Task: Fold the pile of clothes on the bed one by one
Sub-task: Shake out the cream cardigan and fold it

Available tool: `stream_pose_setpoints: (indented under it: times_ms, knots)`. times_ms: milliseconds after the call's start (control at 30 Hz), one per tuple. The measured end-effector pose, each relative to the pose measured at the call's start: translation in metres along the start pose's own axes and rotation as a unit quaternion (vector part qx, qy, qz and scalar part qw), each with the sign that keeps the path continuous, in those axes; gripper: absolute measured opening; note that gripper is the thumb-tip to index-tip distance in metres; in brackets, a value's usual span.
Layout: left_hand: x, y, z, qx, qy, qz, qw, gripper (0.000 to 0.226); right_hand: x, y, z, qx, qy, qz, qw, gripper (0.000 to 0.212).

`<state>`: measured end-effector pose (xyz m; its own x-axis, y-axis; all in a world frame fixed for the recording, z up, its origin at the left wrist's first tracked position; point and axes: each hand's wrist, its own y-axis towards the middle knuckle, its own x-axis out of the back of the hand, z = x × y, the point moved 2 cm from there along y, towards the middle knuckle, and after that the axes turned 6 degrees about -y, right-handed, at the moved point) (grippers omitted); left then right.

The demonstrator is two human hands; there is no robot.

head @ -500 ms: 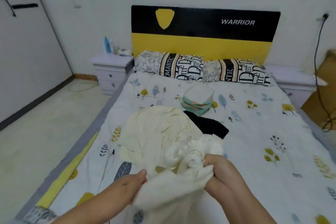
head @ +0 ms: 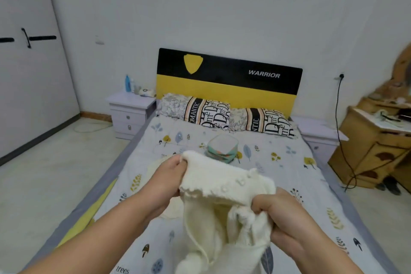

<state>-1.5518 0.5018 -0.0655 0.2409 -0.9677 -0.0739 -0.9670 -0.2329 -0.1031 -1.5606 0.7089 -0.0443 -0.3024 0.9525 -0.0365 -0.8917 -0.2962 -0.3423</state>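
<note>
Cream knit sweater (head: 222, 189), soft and floppy, hangs above the bed (head: 289, 162) where we pinch its edge, left hand (head: 166, 176) and right hand (head: 278, 218) apart; regrip at shoulders.

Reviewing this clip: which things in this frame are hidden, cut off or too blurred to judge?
Head view only:
- Cream knit garment: lower part cut off by the bottom edge; its type is unclear while bunched.
- Rest of the pile: mostly hidden behind the left hand and the garment.
- Right hand: fingertips buried in the knit.
- Dresser: blurred, cut by the right edge.
- Items on the left nightstand: too small to identify.
</note>
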Motion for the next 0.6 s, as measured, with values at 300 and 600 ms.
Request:
stream_pose_setpoints:
  times_ms: [300, 600]
  knots:
    - [-0.059, -0.043, -0.084, 0.039, -0.065, 0.146, 0.986, 0.019, -0.015, -0.065, 0.002, 0.114, -0.148, -0.123, 0.975, 0.086]
    - [-0.058, -0.074, -0.134, -0.028, -0.022, 0.185, 0.982, 0.020, -0.043, -0.100, 0.078, 0.431, -0.450, -0.177, 0.762, 0.041]
